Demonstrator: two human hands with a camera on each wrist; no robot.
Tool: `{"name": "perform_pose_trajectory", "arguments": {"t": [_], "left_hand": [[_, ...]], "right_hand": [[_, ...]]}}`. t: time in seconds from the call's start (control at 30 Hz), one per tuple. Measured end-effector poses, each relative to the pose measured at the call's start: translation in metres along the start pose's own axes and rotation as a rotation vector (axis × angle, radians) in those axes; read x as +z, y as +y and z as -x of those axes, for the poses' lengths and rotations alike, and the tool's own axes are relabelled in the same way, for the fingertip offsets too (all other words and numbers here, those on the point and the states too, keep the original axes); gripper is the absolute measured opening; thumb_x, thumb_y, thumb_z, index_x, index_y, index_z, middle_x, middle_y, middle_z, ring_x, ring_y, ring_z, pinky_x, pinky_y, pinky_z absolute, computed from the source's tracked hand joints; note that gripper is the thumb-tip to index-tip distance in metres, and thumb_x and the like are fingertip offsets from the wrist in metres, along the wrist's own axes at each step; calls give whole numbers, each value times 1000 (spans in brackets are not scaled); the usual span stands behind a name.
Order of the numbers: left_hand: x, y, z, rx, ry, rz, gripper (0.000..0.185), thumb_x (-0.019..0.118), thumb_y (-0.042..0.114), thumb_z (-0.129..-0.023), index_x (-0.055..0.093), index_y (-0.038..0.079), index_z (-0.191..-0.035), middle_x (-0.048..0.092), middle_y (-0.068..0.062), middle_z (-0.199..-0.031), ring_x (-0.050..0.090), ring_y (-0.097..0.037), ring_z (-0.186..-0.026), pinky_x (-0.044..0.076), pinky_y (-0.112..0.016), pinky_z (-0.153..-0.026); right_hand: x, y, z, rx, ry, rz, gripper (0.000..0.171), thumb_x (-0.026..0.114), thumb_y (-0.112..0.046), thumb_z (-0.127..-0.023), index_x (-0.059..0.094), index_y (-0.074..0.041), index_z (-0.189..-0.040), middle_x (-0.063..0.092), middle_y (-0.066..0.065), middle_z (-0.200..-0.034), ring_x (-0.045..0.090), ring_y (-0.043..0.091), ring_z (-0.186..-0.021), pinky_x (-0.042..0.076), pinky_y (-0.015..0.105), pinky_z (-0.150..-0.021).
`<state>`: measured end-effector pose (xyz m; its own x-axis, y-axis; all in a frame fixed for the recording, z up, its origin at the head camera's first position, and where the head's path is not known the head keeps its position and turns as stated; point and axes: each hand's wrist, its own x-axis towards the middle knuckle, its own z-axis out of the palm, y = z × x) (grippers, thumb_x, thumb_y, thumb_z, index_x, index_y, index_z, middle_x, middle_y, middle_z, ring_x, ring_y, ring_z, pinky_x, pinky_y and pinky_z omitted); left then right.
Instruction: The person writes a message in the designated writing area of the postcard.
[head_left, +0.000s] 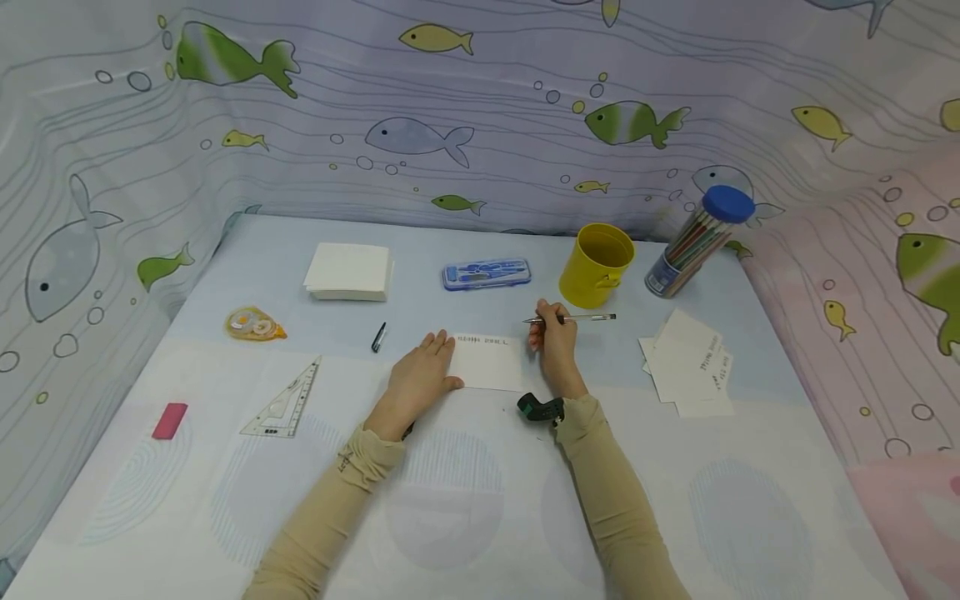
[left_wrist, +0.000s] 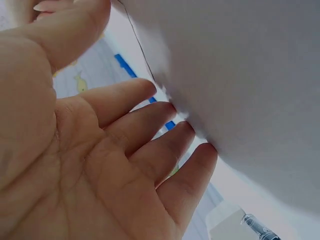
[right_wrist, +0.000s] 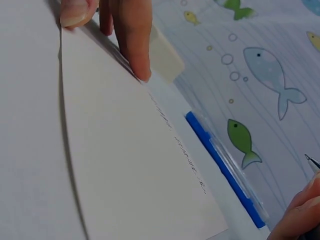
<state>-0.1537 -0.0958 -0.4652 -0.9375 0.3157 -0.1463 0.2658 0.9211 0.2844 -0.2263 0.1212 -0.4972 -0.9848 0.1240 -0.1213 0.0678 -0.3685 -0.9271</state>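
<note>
A white card (head_left: 487, 367) with a line of handwriting along its far edge lies in the middle of the table. My left hand (head_left: 418, 375) rests flat at its left edge, fingers extended and the thumb on the near corner. To the right of the card, my right hand (head_left: 557, 337) holds a pen (head_left: 597, 317) above the table, its tip pointing left and off the card. In the right wrist view the writing runs along the edge of the card (right_wrist: 120, 150), and the pen tip (right_wrist: 309, 158) shows at the right. A pen cap (head_left: 379, 337) lies left of my left hand.
Along the back are a stack of white cards (head_left: 348, 271), a blue case (head_left: 486, 273), a yellow bucket (head_left: 592, 275) and a pencil tub (head_left: 693, 250). Written cards (head_left: 682, 358) lie right; correction tape (head_left: 255, 323), a set square (head_left: 285, 404) and a pink eraser (head_left: 169, 421) lie left.
</note>
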Motion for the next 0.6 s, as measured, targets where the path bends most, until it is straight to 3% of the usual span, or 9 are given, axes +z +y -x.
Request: {"name": "perform_pose_trajectory", "arguments": {"t": [0.23, 0.6], "left_hand": [[-1, -2, -1, 0, 12, 13, 72, 64, 40, -90, 43, -4, -143, 39, -23, -150, 37, -38, -141, 35, -47, -115], [-9, -14, -2, 9, 183, -6, 60, 66, 36, -91, 53, -1, -136, 56, -21, -137, 49, -39, -132, 41, -46, -111]], "right_hand": [[0, 2, -1, 0, 16, -9, 30, 53, -21, -100, 50, -11, -72, 53, -3, -50, 45, 5, -37, 36, 16, -35], [-1, 2, -2, -10, 21, -20, 29, 54, -21, -99, 50, -12, -72, 53, -4, -50, 45, 4, -37, 36, 16, -34]]}}
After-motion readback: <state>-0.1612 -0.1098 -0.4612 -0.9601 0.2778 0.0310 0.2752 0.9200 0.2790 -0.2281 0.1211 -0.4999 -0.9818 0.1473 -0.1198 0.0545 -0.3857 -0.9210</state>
